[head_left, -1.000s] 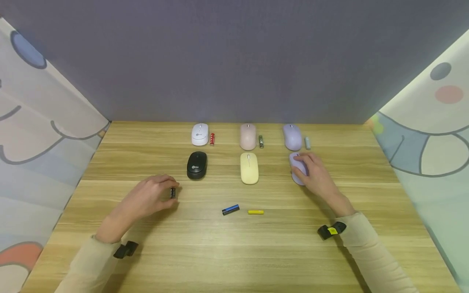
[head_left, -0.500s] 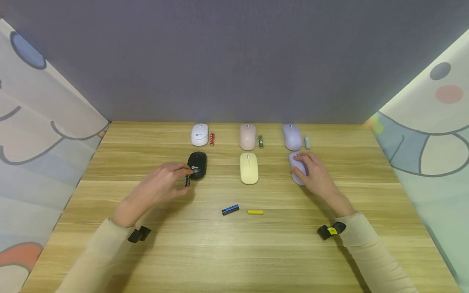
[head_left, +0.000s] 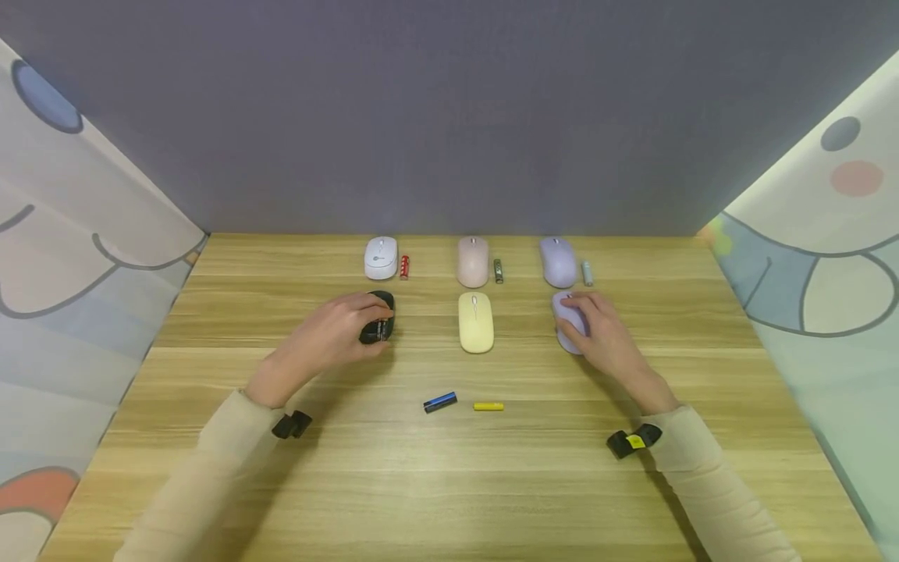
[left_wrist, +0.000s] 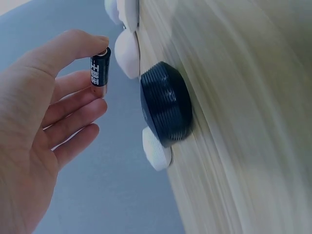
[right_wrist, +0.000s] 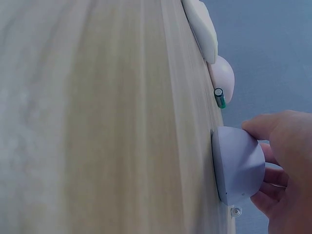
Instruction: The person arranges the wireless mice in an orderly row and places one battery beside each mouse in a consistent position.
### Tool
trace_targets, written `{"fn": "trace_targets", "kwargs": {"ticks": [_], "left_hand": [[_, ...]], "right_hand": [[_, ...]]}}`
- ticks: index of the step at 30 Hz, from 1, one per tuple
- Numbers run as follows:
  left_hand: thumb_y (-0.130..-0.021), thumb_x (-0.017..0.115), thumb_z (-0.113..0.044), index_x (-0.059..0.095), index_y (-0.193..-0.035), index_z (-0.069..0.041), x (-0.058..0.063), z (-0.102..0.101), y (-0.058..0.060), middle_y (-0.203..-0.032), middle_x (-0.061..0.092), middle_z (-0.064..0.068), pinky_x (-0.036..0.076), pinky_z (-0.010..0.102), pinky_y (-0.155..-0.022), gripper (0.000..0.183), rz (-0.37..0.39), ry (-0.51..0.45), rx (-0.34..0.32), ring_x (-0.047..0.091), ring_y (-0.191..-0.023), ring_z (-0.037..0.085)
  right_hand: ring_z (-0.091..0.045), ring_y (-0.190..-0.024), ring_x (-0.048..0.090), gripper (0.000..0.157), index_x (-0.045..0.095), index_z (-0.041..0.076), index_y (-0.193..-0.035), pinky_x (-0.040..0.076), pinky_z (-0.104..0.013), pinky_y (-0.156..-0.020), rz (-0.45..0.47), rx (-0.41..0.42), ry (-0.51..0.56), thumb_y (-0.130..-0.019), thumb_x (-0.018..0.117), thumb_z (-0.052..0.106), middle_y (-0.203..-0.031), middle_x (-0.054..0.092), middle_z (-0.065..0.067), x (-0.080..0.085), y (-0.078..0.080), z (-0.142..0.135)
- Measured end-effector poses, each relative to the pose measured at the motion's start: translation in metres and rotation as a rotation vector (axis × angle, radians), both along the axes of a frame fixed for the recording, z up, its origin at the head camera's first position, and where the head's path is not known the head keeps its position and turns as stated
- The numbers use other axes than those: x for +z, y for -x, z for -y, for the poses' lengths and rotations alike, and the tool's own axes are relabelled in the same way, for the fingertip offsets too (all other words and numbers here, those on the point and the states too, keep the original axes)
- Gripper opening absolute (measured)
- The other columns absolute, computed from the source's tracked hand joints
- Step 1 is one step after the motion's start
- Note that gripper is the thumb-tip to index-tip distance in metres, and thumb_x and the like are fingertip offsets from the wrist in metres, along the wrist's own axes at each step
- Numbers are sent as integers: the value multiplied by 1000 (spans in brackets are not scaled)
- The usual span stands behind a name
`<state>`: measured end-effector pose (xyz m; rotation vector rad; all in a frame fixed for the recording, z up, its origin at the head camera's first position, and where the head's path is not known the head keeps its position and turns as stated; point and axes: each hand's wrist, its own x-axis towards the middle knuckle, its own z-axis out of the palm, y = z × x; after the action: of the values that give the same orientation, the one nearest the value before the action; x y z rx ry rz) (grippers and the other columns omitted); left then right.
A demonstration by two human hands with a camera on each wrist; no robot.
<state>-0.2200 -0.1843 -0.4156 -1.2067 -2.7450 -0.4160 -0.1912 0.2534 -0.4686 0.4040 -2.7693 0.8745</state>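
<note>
Between thumb and fingertips, my left hand (head_left: 330,336) pinches a black battery (left_wrist: 99,70) by its ends. In the head view the battery overlaps the black mouse (left_wrist: 168,105), and the hand hides part of that mouse. The left wrist view shows a gap between battery and mouse. My right hand (head_left: 614,347) grips the near purple mouse (right_wrist: 239,163), thumb on one side and fingers on the other, with the mouse resting on the table. A yellow mouse (head_left: 476,324) lies between the two hands.
Along the back stand a white mouse (head_left: 381,258), a pink mouse (head_left: 473,263) and another purple mouse (head_left: 558,263). Beside them lie a red battery (head_left: 404,268), a green battery (head_left: 498,271) and a pale battery (head_left: 587,273). Nearer are a blue-black battery (head_left: 440,403) and a yellow battery (head_left: 488,407).
My left hand has carried the black battery right and farther from me, from left of the black mouse to over it. The right hand stays on the purple mouse.
</note>
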Motion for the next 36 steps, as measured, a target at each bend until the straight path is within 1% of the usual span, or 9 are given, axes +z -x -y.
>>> {"fn": "trace_targets", "kwargs": {"ticks": [5, 9, 15, 23, 29, 36], "left_hand": [[-81, 89, -30, 76, -113, -1, -3, -10, 7, -115, 74, 12, 55, 47, -101, 45, 7, 14, -31, 70, -110, 31], [-82, 88, -34, 76, -115, -3, -6, -17, 12, -118, 74, 12, 52, 48, -107, 46, 24, 45, -21, 68, -114, 32], [-83, 86, -32, 76, -118, -3, -12, -24, 18, -120, 74, 13, 49, 49, -110, 46, 53, 76, -26, 68, -117, 33], [-84, 85, -31, 75, -119, -3, -20, -27, 24, -122, 73, 15, 46, 52, -113, 46, 88, 105, -37, 66, -118, 34], [-84, 85, -29, 74, -119, -3, -25, -29, 27, -122, 73, 15, 46, 52, -113, 45, 84, 110, -46, 66, -119, 36], [-84, 85, -27, 75, -119, -4, -29, -29, 28, -122, 73, 14, 44, 52, -115, 43, 97, 120, -47, 65, -121, 36]], "right_hand": [[-48, -127, 51, 36, 62, -7, -126, 44, -64, -106, 14, -9, -2, -96, 72, 10, -134, 56, -27, 1, -1, 1], [-48, -127, 51, 37, 62, -7, -126, 44, -64, -106, 18, -13, -5, -96, 73, 10, -134, 56, -27, 1, -1, 1], [-48, -127, 51, 36, 62, -7, -126, 44, -64, -106, 10, -8, -8, -96, 73, 10, -134, 56, -27, 1, -1, 1], [-48, -127, 51, 37, 62, -7, -126, 44, -64, -106, 14, -11, -15, -96, 73, 10, -134, 56, -28, 1, -1, 1], [-48, -127, 51, 37, 62, -7, -127, 43, -64, -107, 20, -13, -11, -96, 72, 11, -134, 56, -27, 0, 0, 1], [-48, -126, 52, 37, 62, -7, -126, 44, -64, -106, 3, -7, -12, -95, 73, 11, -133, 56, -27, -2, 1, 0]]}}
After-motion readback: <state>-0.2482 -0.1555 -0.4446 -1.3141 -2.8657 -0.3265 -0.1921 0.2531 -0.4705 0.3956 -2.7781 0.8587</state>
